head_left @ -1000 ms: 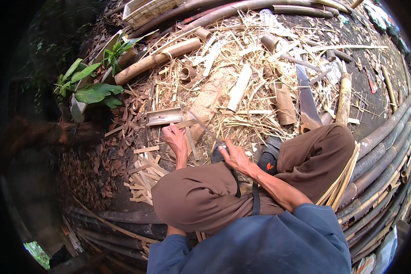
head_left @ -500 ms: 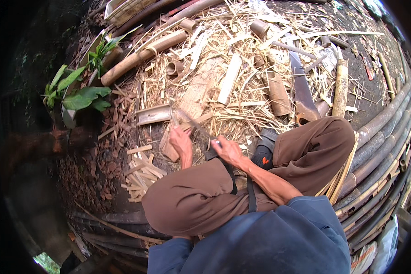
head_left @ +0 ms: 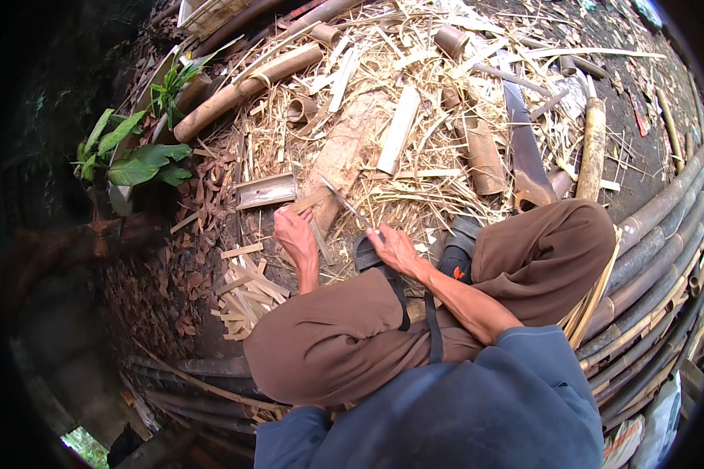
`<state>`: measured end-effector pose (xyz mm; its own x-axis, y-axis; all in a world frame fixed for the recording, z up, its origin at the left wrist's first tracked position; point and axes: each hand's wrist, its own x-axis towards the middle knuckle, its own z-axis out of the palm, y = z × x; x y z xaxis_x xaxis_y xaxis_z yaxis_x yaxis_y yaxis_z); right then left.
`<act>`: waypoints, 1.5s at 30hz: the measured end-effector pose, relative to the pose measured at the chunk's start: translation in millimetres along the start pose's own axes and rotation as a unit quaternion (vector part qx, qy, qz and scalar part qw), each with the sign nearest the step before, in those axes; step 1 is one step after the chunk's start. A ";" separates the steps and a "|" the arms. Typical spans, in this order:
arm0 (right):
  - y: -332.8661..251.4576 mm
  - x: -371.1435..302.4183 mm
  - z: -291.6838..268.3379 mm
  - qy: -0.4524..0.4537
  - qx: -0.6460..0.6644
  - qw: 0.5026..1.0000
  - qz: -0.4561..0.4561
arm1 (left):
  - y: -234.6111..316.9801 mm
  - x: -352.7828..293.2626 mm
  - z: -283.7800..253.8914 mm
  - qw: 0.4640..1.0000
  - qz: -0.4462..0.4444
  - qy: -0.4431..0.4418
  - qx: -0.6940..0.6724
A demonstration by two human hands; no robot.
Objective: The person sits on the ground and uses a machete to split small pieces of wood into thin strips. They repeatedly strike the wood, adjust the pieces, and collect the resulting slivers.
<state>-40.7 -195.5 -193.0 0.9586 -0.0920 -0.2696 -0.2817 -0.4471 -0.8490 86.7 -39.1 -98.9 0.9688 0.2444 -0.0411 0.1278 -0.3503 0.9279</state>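
Note:
My left hand is closed round a short, flat bamboo strip, whose free end points right toward the blade. A knife with a narrow blade is gripped in my right hand, its tip pointing up and left beside the strip's end. Under and beyond them lies a worn wooden plank. Close to my left wrist, a pale, thin piece slants downward. Just left of my left forearm is a pile of cut bamboo strips. A split bamboo trough lies beyond my left hand.
Shavings cover the ground ahead. A handsaw lies right of a bamboo tube. Long bamboo poles are stacked at my right. Green leafy plants stand at the left, near a thick bamboo length.
My left hand has drawn back to the left with the strip, turning slightly. The knife, blurred before, shows sharply, its tip now farther right. My right hand has shifted slightly right.

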 end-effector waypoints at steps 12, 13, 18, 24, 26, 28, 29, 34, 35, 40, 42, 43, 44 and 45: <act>-36.7 -13.0 -31.9 0.002 0.020 0.999 -0.032 | 13.4 -6.5 5.0 0.999 0.025 -0.020 0.032; -26.5 -10.1 -29.1 0.009 0.017 1.000 -0.002 | 13.7 -6.1 5.9 1.000 0.017 -0.013 0.017; -9.9 -12.2 -24.4 -0.003 0.001 0.999 0.047 | 15.3 -9.7 8.1 0.999 0.006 -0.013 0.031; -26.0 -12.4 -35.0 -0.024 0.052 0.997 0.058 | 6.8 -9.1 -1.2 0.999 0.042 -0.022 0.006; -55.2 -16.4 -35.1 -0.075 0.035 0.996 0.035 | 11.9 -15.1 -1.1 0.998 0.043 -0.037 0.013; -56.9 -20.1 -31.3 -0.048 0.029 0.998 0.001 | 9.5 -18.0 2.4 0.998 0.035 -0.040 0.022; -45.1 -16.6 -22.4 -0.020 0.024 0.999 -0.002 | 10.3 -16.8 3.7 0.998 0.034 -0.043 0.028; 14.2 -3.9 -21.9 0.020 0.024 0.996 0.087 | 6.0 -20.1 16.9 0.996 0.076 -0.048 0.013; 18.5 -2.9 -22.9 0.008 0.051 0.993 0.107 | 3.4 -19.3 22.1 0.995 0.077 -0.057 0.027; 13.6 7.6 3.2 -0.014 0.123 0.987 0.103 | -82.6 31.2 34.2 0.935 0.306 -0.061 0.168; 18.3 8.1 -1.3 -0.025 0.125 0.985 0.116 | -80.4 39.8 46.7 0.948 0.274 -0.111 0.114; 24.9 9.0 -4.2 -0.001 0.109 0.987 0.115 | -72.6 35.8 49.6 0.975 0.154 -0.154 0.030; 28.0 9.3 -5.5 0.018 0.096 0.989 0.114 | -55.7 31.0 47.2 0.979 0.029 -0.194 -0.052; 33.5 7.6 -15.1 0.046 0.078 0.989 0.121 | -37.9 26.4 52.8 0.981 0.008 -0.193 -0.030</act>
<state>-42.2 -224.6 -216.7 0.8602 -0.2630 -0.4370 -0.4994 -0.2604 -0.8263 118.7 -67.0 -154.7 0.9801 -0.1255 -0.1539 0.1112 -0.2952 0.9489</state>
